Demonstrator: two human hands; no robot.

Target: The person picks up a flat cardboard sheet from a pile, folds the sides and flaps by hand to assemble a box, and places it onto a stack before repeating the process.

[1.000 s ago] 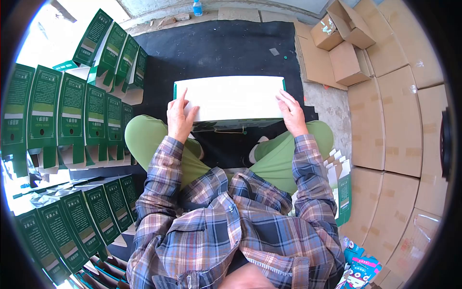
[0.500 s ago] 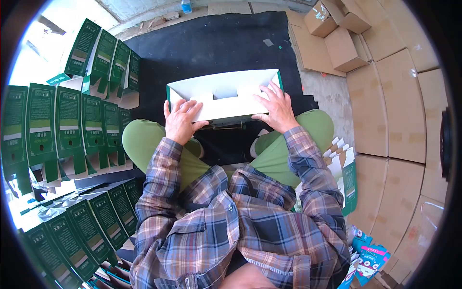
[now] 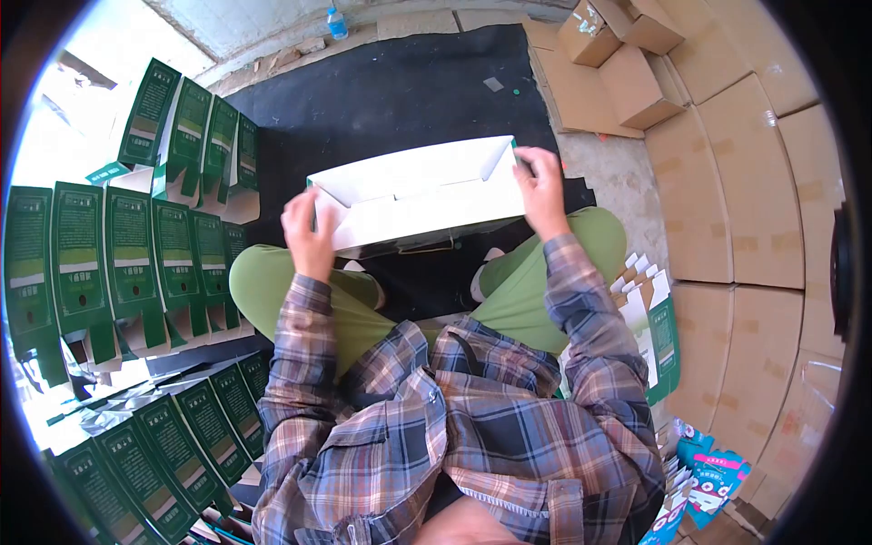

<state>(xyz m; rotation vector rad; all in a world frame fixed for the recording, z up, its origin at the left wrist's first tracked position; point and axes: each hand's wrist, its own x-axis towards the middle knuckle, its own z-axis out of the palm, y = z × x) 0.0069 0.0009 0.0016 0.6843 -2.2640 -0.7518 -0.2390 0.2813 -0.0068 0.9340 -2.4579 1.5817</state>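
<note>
An open carton (image 3: 431, 213), white inside with green showing at its ends, lies across in front of my knees. My left hand (image 3: 309, 234) is at its left end, fingers bent over the end wall. At the opposite end, my right hand (image 3: 543, 193) has curled fingers against the corner of the right wall. The carton tilts slightly, its right end farther from me. Its underside and the outer face on the far side are hidden.
Rows of green printed cartons (image 3: 132, 245) stand at my left. Brown cardboard boxes (image 3: 690, 191) are stacked along the right. A black mat (image 3: 391, 100) covers the floor ahead, with a water bottle (image 3: 337, 24) beyond it. Blue-and-pink packages (image 3: 713, 481) lie lower right.
Both hands have moved from the carton's near panel outward to its two ends. The carton has turned a little, its left end now nearer me. The view has shifted slightly.
</note>
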